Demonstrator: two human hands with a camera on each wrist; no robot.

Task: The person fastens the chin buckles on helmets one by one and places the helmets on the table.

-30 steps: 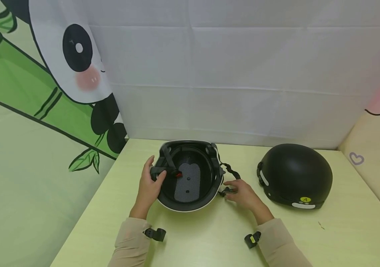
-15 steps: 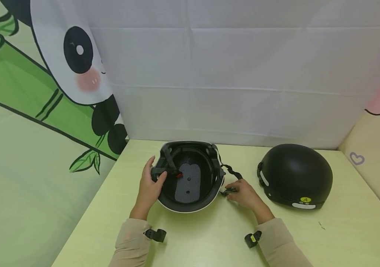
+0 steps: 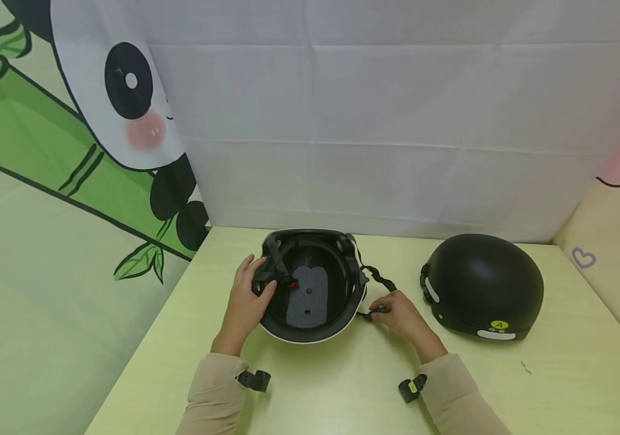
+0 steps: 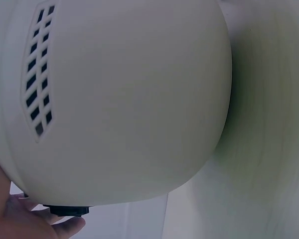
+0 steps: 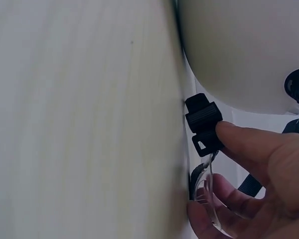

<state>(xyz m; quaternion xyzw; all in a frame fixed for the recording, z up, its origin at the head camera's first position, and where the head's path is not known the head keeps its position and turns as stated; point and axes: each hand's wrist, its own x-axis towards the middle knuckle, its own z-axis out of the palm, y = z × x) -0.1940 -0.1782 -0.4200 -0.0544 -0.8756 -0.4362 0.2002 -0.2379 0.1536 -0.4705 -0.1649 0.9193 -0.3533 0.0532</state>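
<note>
A helmet with a pale shell (image 4: 134,99) and black lining (image 3: 307,296) rests on the table, its opening facing up toward the head camera. My left hand (image 3: 243,302) grips its left rim, thumb on the inner edge and fingers on the outside. Across that side runs a dark strap with a red-marked buckle piece (image 3: 292,285). Right of the helmet, my right hand (image 3: 401,314) pinches a black plastic buckle (image 5: 204,122) on the loose chin strap (image 3: 377,278). A clear plastic piece (image 5: 209,194) shows between the lower fingers in the right wrist view.
A matte black helmet (image 3: 481,287) with a yellow "A" sticker stands dome up at the table's right. Behind the pale wooden table (image 3: 321,393) hangs a white cloth (image 3: 370,121). Printed panels flank both sides.
My left fingers have shifted over the rim, reaching farther across it. The right hand has moved slightly right, and the buckle has turned a little in it. The helmet has barely moved.
</note>
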